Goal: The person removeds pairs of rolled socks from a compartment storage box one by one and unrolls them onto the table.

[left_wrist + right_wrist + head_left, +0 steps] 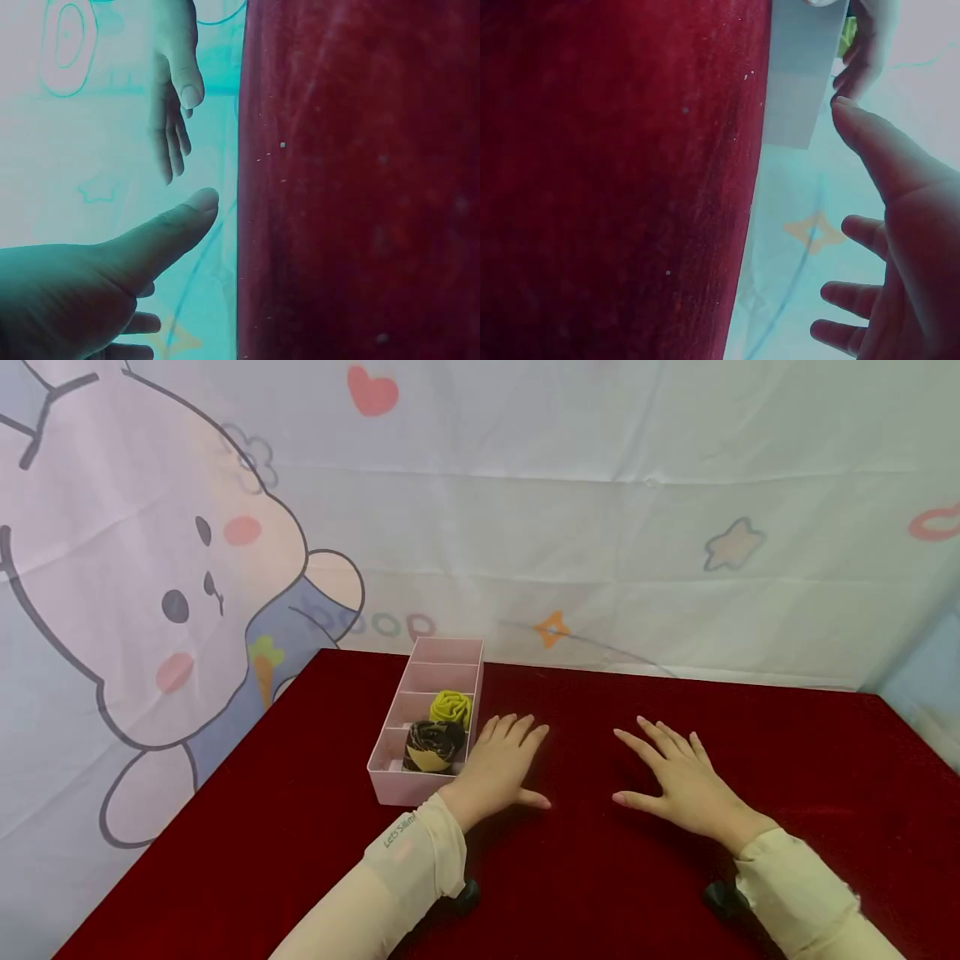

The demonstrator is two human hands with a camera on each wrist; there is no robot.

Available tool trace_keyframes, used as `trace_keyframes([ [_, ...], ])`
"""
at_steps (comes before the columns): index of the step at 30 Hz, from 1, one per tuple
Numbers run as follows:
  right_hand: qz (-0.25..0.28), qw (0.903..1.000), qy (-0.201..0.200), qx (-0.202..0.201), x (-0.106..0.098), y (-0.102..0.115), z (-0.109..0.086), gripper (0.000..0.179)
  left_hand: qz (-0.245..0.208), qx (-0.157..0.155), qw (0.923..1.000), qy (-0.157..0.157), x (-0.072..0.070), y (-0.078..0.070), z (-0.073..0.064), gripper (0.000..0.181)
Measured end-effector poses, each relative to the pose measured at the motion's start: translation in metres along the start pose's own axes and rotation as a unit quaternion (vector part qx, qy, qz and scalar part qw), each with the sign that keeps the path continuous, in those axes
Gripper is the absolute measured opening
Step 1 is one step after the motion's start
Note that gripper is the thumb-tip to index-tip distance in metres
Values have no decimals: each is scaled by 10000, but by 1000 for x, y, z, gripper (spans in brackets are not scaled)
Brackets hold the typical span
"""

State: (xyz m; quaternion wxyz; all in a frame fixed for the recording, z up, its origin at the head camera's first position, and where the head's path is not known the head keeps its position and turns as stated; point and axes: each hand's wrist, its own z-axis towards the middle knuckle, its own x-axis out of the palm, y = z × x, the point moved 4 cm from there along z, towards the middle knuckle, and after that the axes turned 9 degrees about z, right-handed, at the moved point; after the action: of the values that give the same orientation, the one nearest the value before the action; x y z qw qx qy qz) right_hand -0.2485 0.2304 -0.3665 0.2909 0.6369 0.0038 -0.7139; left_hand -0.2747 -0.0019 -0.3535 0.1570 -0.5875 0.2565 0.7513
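My left hand [497,770] hovers palm down over the red cloth, fingers spread and holding nothing. It is just right of a pale pink divided box [417,789], overlapping its near right corner in the head view. Inside the nearest compartment sits a rolled dark patterned cloth [435,745] with a tan patch. A rolled yellow-green cloth [451,707] fills part of the compartment behind it. Farther right, my right hand [688,789] is also spread with nothing in it. In the right wrist view, the box side [799,82] shows beyond the thumb.
The box's two far compartments [442,677] show only bare pink walls. Red velvety cloth [600,893] covers the table. Behind its back edge hangs a pale printed curtain [525,527] with a large cartoon animal on the left. Dark wrist devices [723,900] sit under both cuffs.
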Motion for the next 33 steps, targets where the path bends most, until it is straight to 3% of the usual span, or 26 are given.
trace_keyframes([
  [5, -24, 10000, -3, -7, 0, 3, 3, 82, 153, 14, 9997, -193, -9, 4, -1, 93],
  [10, 3, 10000, 12, -48, -2, 6, 7, 79, 34, 49, 9992, -387, -17, 12, -2, 84],
  [21, 106, 9994, -170, -265, -6, 19, 23, 70, -297, -270, 9992, -65, -34, 34, -4, 61],
  [33, 466, 9958, -570, -535, -11, 43, 40, 61, -965, -210, 9951, 14, -45, 60, -15, 60],
])
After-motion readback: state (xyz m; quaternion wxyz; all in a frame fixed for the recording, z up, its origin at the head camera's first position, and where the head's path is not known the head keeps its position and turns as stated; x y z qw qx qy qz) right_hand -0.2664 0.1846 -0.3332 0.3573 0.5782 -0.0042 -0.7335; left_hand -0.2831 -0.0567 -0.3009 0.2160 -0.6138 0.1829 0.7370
